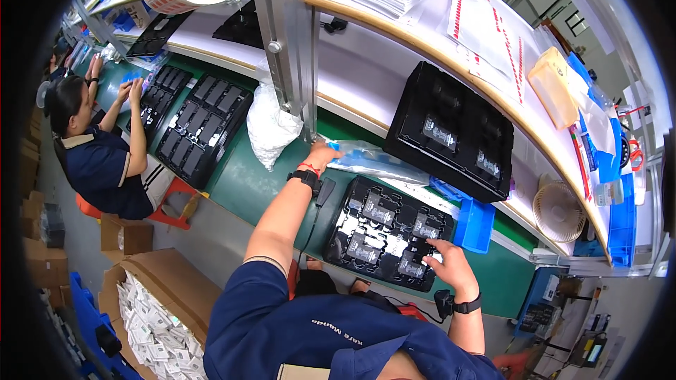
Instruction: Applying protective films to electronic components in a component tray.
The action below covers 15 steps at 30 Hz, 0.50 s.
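My left hand (pixel 322 156) reaches to the near-left end of a clear plastic bag (pixel 380 162), its fingers closed on the bag's edge beside a bit of blue. Small details at those fingertips cannot be made out. In front of me lies a black moulded tray (pixel 345 219) with several flat dark-grey rectangular parts, among them a near-right part (pixel 411 264) and a far-right part (pixel 427 226). Over the tray's right edge is my right hand (pixel 451 264), thumb and fingers apart, fingertips between those two parts. It holds nothing I can see.
A black tray stack (pixel 405 127) leans at the shelf, above a blue bin (pixel 476 225). A metal post (pixel 285 42) and white bag (pixel 271 127) stand left. Further left, a co-worker (pixel 105 148) sits by filled black trays (pixel 204 127). A carton (pixel 169 274) of white pieces is on the floor.
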Motion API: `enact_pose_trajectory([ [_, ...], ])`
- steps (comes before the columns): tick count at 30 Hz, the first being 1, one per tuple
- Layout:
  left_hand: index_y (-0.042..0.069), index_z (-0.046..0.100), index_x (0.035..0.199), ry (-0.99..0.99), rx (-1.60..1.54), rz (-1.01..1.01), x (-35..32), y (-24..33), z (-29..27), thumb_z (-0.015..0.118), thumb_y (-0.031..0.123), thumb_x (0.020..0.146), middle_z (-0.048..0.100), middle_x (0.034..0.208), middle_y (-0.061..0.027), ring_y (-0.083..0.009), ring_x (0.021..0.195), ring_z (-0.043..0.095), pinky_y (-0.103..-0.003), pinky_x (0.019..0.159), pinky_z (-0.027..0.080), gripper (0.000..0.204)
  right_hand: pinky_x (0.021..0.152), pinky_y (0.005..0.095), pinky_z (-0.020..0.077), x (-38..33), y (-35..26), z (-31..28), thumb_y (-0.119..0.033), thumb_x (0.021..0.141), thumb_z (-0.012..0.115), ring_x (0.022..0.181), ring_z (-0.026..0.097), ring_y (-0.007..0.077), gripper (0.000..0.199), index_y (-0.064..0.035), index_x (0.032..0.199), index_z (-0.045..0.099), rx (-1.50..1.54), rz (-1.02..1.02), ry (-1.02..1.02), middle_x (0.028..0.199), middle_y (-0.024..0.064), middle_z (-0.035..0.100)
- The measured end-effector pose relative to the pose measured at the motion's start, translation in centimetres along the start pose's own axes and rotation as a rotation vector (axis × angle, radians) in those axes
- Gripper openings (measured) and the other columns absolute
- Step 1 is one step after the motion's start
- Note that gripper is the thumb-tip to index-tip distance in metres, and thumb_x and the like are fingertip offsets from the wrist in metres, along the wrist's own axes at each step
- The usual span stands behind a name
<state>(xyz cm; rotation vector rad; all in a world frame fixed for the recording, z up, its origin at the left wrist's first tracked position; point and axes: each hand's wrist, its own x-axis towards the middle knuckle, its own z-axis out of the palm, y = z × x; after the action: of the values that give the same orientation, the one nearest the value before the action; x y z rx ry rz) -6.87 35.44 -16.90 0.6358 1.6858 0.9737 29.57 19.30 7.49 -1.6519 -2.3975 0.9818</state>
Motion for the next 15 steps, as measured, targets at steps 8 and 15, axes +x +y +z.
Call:
enact_pose_trajectory([
  [8, 0.004, 0.056, 0.105, 0.034, -0.153, 0.007, -5.7, 4.8, -1.5, 0.062, 0.0, 0.082, 0.062, 0.09, -0.0057, -0.0164, 0.077, 0.061, -0.033, 0.067, 0.052, 0.025, 0.086, 0.0388, 0.0469, -0.3, 0.8, -0.2, -0.016, 0.074, 0.07, 0.1, 0.059, 0.0366, 0.041, 0.0007, 0.11, 0.06, -0.003, 0.037, 0.005, 0.107, 0.0221, 0.062],
  [15, 0.003, 0.052, 0.105, 0.075, -0.146, 0.453, -9.8, -3.2, -6.9, 0.061, 0.002, 0.083, 0.058, 0.09, -0.0063, -0.018, 0.077, 0.061, -0.034, 0.058, 0.057, 0.024, 0.084, 0.0389, 0.0476, 2.1, 0.5, -1.8, -0.015, 0.075, 0.069, 0.097, 0.059, 0.0368, 0.039, 0.0007, 0.109, 0.06, -0.017, -0.01, -0.014, 0.104, 0.0213, 0.062],
])
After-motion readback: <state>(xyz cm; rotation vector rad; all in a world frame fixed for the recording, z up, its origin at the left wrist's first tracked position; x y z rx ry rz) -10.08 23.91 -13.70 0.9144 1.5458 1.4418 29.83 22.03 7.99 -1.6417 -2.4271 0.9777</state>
